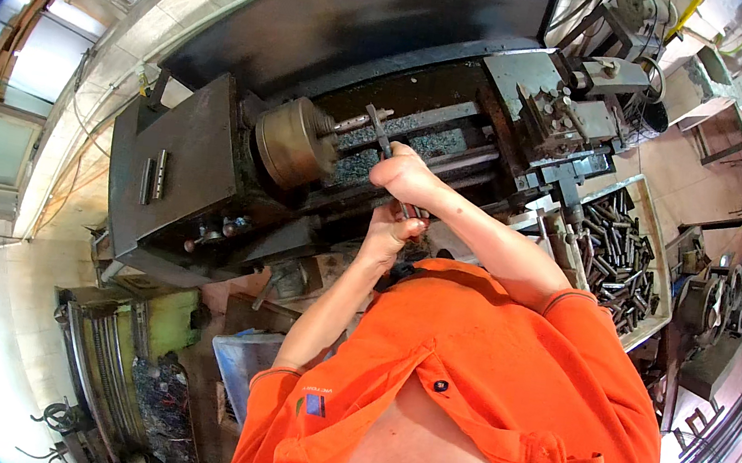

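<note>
A long, narrow file (378, 126) lies crosswise over a thin metal rod (351, 124) that sticks out of the lathe's round chuck (293, 143). My right hand (404, 176) is closed round the middle of the file, close to the rod. Nearer to my body, my left hand (392, 232) is wrapped round the file's near end, its fingers partly hidden by the right wrist. The chuck's right edge looks smeared. Under the rod, metal chips (434, 142) cover the trough between the lathe's bed rails.
The headstock (178, 164) stands left, with a knobbed lever (210, 236) at its front. A tool post (555, 115) sits on the carriage to the right. A tray (662, 279) full of short dark metal pieces stands beside my right arm. A dark splash panel (360, 29) rises behind.
</note>
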The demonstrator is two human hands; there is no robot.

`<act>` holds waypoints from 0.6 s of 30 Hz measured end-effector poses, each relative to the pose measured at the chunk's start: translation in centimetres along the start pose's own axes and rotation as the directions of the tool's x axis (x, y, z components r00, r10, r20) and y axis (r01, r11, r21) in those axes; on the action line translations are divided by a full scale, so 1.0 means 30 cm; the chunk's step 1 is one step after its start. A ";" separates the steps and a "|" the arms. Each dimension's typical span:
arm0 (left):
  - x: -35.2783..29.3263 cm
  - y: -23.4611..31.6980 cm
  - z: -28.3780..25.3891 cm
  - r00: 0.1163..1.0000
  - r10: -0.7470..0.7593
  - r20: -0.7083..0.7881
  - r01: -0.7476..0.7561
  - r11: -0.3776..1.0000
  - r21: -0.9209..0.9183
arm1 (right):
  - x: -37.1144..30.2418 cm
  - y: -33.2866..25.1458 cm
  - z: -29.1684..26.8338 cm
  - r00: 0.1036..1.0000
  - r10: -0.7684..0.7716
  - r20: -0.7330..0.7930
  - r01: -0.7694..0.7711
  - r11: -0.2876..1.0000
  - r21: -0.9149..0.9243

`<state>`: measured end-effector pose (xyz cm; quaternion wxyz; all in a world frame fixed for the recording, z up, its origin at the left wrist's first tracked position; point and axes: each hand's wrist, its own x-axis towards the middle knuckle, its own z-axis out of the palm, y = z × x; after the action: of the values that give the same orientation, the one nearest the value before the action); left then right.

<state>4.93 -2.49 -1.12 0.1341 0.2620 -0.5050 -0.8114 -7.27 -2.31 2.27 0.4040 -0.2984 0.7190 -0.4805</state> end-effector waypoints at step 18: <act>0.020 0.021 0.018 0.998 0.014 0.058 -0.017 0.998 0.056 | -0.029 -0.003 -0.034 0.999 -0.023 0.048 0.016 0.989 0.146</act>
<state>4.11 -2.66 -0.55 0.1183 0.2384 -0.5332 -0.8031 -7.71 -1.18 2.82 0.4375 -0.2869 0.6689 -0.5280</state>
